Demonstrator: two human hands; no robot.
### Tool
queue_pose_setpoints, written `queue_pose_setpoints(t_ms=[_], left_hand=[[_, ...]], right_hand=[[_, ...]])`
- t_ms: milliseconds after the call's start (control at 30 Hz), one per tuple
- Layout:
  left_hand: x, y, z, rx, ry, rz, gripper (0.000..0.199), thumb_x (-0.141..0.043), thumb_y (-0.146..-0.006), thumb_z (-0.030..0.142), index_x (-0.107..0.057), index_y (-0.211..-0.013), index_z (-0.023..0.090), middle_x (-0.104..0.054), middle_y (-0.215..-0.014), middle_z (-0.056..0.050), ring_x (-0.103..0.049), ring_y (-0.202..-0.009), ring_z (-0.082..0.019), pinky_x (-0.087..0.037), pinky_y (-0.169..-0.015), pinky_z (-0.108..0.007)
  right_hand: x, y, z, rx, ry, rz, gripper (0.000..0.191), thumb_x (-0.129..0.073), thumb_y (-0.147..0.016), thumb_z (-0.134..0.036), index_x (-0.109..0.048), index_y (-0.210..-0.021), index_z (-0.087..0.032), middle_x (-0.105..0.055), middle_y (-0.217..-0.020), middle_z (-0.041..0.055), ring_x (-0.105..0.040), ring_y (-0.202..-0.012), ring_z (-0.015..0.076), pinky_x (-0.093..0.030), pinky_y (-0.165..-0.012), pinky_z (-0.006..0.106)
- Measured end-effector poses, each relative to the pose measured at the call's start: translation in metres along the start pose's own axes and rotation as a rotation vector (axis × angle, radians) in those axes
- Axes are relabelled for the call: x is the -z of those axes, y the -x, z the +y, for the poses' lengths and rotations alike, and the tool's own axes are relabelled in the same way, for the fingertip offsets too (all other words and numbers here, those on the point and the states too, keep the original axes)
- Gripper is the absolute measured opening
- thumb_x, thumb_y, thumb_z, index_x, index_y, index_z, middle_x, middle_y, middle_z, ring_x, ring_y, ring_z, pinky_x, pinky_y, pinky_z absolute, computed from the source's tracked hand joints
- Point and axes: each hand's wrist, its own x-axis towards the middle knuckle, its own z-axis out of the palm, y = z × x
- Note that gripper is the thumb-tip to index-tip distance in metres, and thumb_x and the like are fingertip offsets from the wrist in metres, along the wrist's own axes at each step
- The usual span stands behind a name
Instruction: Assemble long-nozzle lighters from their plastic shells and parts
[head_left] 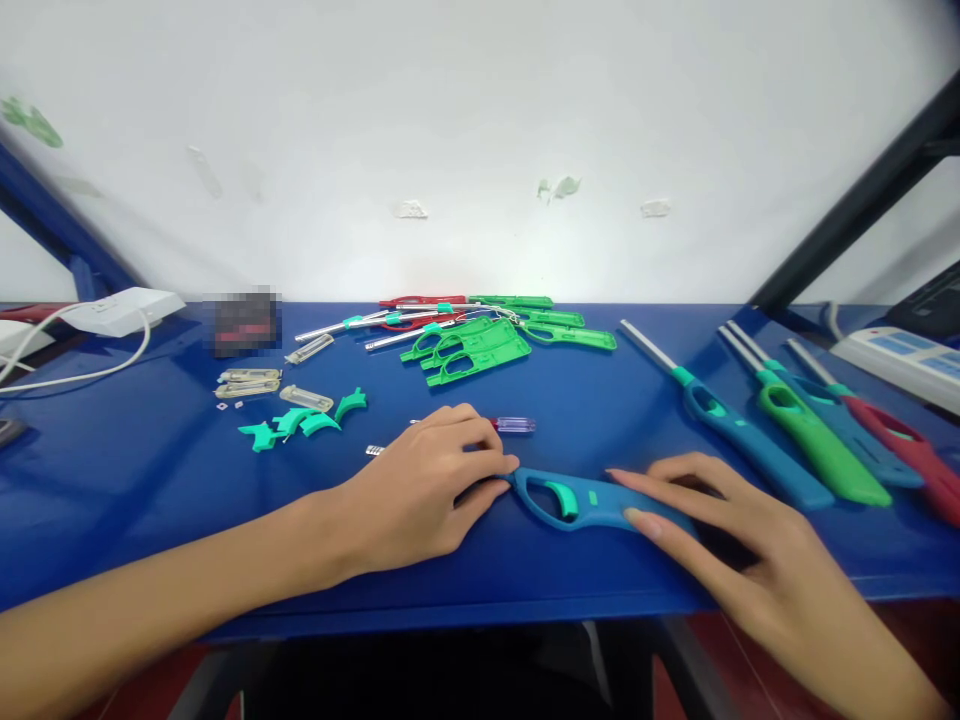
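Observation:
A blue lighter (600, 500) with a teal trigger lies sideways near the front edge of the blue table. My left hand (420, 485) pinches its left end, at the neck, between thumb and fingers. Around the wide right part of the body my right hand (742, 530) is closed, thumb in front and fingers behind. Beyond my left hand lies a screwdriver (514, 425) with a clear and red handle, its shaft partly hidden. A metal tube end (374, 451) shows to the left of my left hand.
Teal triggers (319, 423) and clear tanks (306, 399) lie at the left. Green shell halves (484, 352) and metal tubes (409, 336) are at the back middle. Several lighters, one green (821, 440), stand in a row at the right, beside a white power strip (900, 360).

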Motion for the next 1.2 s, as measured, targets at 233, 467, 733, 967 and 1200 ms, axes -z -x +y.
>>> queue_pose_setpoints(t_ms=[233,467,733,967,1200], left_hand=[[-0.002,0.000,0.002,-0.120,-0.196,0.031,0.023,-0.055,-0.106,0.014,-0.077,-0.112,0.010,-0.071,-0.101,-0.011,-0.065,-0.094,-0.024,-0.060,-0.088,-0.041],[0.001,-0.002,0.003,-0.157,-0.279,0.016,0.026,-0.053,-0.107,0.013,-0.077,-0.114,0.008,-0.070,-0.097,-0.011,-0.065,-0.089,-0.025,-0.062,-0.081,-0.042],[0.002,0.001,0.001,-0.077,-0.217,-0.018,0.030,-0.047,-0.107,0.013,-0.075,-0.117,0.009,-0.070,-0.104,-0.013,-0.064,-0.092,-0.025,-0.060,-0.084,-0.043],[0.002,-0.001,0.007,-0.108,-0.276,-0.077,0.032,-0.045,-0.112,0.027,-0.072,-0.123,0.013,-0.068,-0.101,-0.010,-0.063,-0.093,-0.029,-0.055,-0.080,-0.044],[0.005,-0.005,0.005,-0.127,-0.239,-0.010,0.029,-0.045,-0.112,0.020,-0.072,-0.104,0.012,-0.070,-0.095,-0.008,-0.062,-0.085,-0.023,-0.048,-0.078,-0.037]], right_hand=[[0.002,-0.003,-0.002,0.106,0.125,0.010,0.031,-0.065,-0.103,-0.049,-0.077,-0.130,-0.041,-0.071,-0.114,0.0026,-0.075,-0.097,0.0158,-0.064,-0.075,0.022],[-0.001,0.001,-0.001,0.195,0.285,0.047,0.036,-0.059,-0.106,-0.048,-0.072,-0.138,-0.039,-0.069,-0.117,0.0040,-0.073,-0.101,0.0203,-0.061,-0.088,0.034],[-0.004,0.004,0.001,0.284,0.305,0.052,0.041,-0.060,-0.106,-0.048,-0.068,-0.145,-0.034,-0.069,-0.110,0.0062,-0.072,-0.096,0.0216,-0.059,-0.086,0.036],[-0.007,-0.001,-0.006,0.283,0.252,0.039,0.037,-0.058,-0.108,-0.044,-0.069,-0.141,-0.033,-0.072,-0.103,0.0045,-0.072,-0.089,0.0198,-0.060,-0.082,0.033],[-0.006,-0.002,-0.011,0.210,0.025,0.175,0.021,-0.077,-0.096,-0.040,-0.078,-0.115,-0.031,-0.082,-0.105,0.0016,-0.078,-0.091,0.0217,-0.064,-0.083,0.032]])
